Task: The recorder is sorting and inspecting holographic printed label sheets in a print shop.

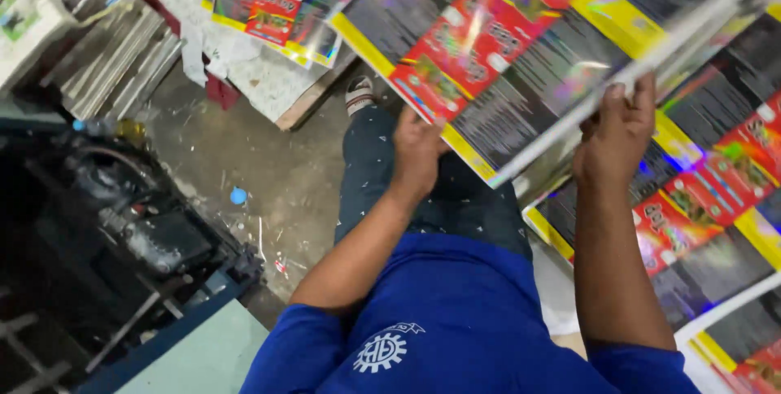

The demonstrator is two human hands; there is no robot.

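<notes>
A stack of glossy printed sheets [521, 52] is held up, clasped at its edges by the left hand [416, 154] and right hand [616, 137], above another printed stack [716, 199].

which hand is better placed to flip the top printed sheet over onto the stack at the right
Right, probably. The right hand already grips the lifted sheet along its raised edge, nearest the stack. The left hand only steadies the sheet's lower corner.

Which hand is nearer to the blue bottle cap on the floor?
Left. The left hand grips the printed sheet's lower edge, just right of the blue cap; the right hand holds the sheet much farther right.
</notes>
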